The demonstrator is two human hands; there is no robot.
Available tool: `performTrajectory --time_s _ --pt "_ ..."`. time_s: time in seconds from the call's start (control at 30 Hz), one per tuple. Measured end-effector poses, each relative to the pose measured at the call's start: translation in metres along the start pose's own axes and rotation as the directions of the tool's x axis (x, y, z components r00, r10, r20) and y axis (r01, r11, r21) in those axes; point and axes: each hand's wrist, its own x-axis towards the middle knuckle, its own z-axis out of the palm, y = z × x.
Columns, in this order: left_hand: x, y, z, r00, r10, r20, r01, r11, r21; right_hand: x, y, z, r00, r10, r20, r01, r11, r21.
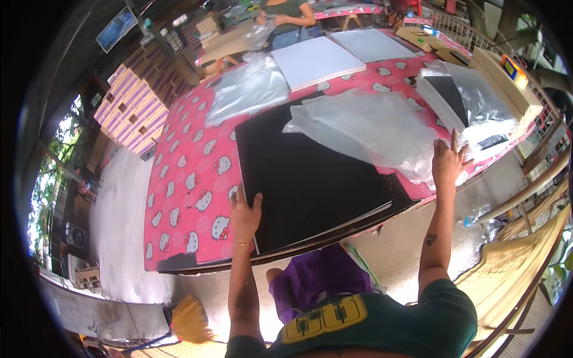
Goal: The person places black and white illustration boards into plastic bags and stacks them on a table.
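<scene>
A stack of large black sheets (298,191) with pale edges lies on the pink cartoon-print table near its front edge. My left hand (246,216) rests against the left edge of the stack, thumb apart from the fingers. A clear plastic bag (364,128) lies loosely over the stack's far right part. My right hand (449,162) is at the bag's right end, fingers spread, between it and a pile of plastic-wrapped black and white sheets (444,98). Whether its fingertips touch the plastic is hard to see.
Farther back on the table (185,197) lie more clear bags (250,89), white sheets (316,59) and a grey-white sheet (370,45). A cardboard box (507,86) stands at the right. Purple-striped cartons (134,110) are piled at left. A co-worker (286,21) handles plastic beyond.
</scene>
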Motion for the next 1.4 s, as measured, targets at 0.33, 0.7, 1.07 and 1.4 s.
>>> performTrajectory --time_s 0.33,0.7,1.07,1.4 --pt "0.024 -0.053 0.031 0.975 -0.163 0.150 0.206 0.916 -0.344 -0.006 -0.002 -0.035 0.978 -0.165 0.126 0.158 0.986 0.061" --pt "0.035 -0.054 0.043 0.997 -0.001 -0.075 0.004 0.999 0.031 0.051 -0.046 -0.081 0.898 -0.395 -0.194 0.385 0.919 -0.090" --pt "-0.020 0.174 0.032 0.935 0.354 -0.030 -0.145 0.302 -0.942 -0.084 -0.081 -0.002 0.638 -0.764 0.096 -0.105 0.037 0.994" --pt "0.062 0.085 -0.036 0.902 -0.315 -0.296 -0.276 0.106 -0.955 0.042 -0.018 0.107 0.733 -0.672 0.106 0.649 0.737 0.186"
